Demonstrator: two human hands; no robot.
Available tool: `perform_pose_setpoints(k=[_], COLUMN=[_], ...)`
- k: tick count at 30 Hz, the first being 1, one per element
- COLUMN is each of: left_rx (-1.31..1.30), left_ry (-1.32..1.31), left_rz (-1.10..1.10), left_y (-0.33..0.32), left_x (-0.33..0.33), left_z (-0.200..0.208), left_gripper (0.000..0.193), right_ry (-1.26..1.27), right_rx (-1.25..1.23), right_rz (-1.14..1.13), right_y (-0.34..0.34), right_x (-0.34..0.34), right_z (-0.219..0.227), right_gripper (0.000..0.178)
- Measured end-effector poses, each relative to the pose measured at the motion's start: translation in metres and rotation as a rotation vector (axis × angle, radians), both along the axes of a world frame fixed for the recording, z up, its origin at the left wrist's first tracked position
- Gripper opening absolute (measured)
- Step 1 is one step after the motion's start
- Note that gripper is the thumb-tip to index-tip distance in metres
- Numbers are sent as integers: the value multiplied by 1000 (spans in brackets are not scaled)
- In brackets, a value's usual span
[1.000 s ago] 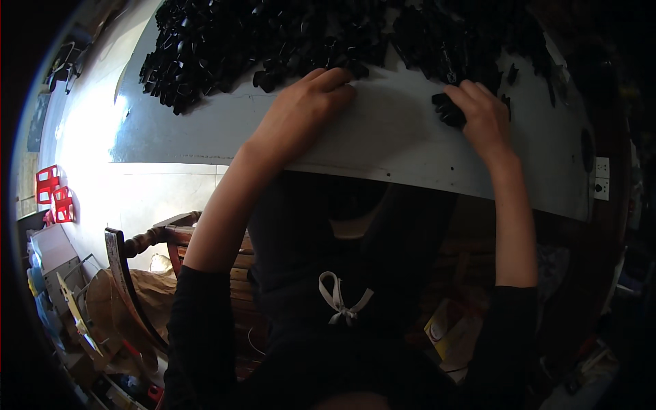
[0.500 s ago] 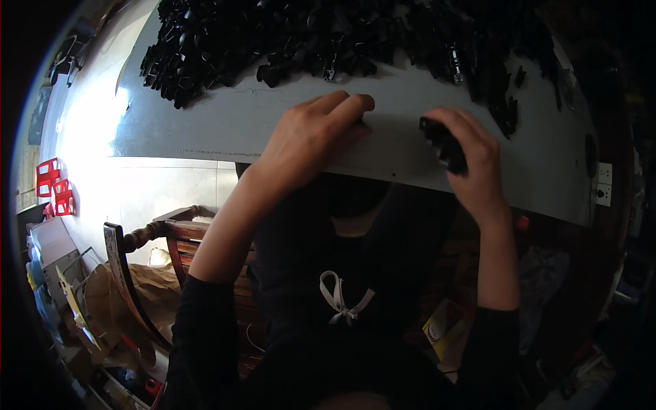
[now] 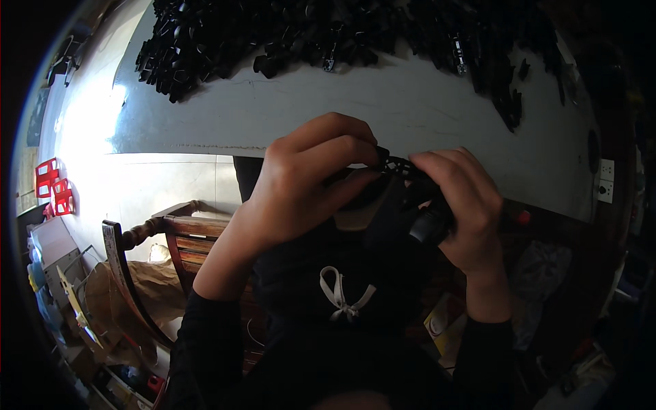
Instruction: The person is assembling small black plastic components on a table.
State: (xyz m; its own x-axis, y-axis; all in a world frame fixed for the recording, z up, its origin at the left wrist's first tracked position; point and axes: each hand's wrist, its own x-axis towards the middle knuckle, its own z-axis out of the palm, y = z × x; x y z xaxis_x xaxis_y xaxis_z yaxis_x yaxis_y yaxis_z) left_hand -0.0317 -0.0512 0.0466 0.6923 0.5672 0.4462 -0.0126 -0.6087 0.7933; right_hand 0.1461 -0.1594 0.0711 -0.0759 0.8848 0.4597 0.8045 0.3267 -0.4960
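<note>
My left hand (image 3: 311, 178) pinches one end of a black plastic part with an openwork pattern (image 3: 398, 166) between thumb and fingers. From the other side, the fingertips of my right hand (image 3: 471, 201) rest on the same part. Curled in my right hand is a black rounded plastic piece (image 3: 430, 225), partly hidden by the fingers. Both hands are in front of the table's near edge, above my lap. Whether the two pieces are joined, I cannot tell.
Heaps of black plastic parts (image 3: 205, 48) cover the far side of the grey table (image 3: 225, 123). Among them lie two shiny strips (image 3: 459, 56). To the left are a wooden chair (image 3: 198, 229) and red stools (image 3: 48, 178); a wall socket (image 3: 605, 181) is at right.
My hands have come together and closer to me, from over the table to its near edge. The openwork black part now shows between them.
</note>
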Motion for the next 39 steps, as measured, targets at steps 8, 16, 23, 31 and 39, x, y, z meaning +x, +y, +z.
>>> perform_pose_setpoints(k=[8,16,23,31,39], left_rx=[-69,64,-663,-696,592], left_ry=[-87,18,-469,-257,411], left_rz=[-7,-45,-324,-414,481], left_y=[-3,-7,-23,-24,79], left_x=[-5,-9,10,5,-20], left_z=[1,4,-1,-16,-35], left_gripper=[16,16,40,70,31], right_ry=[-12,-37,25,127,-88], right_rx=[19,9,19,-11,-139], right_rz=[14,41,208,158,-458], right_y=[-3,-4,-6,-10,40], right_x=[-1,0,-23,-43,72], right_z=[5,0,-3,-21,-43], right_gripper=[23,26,10,10,35])
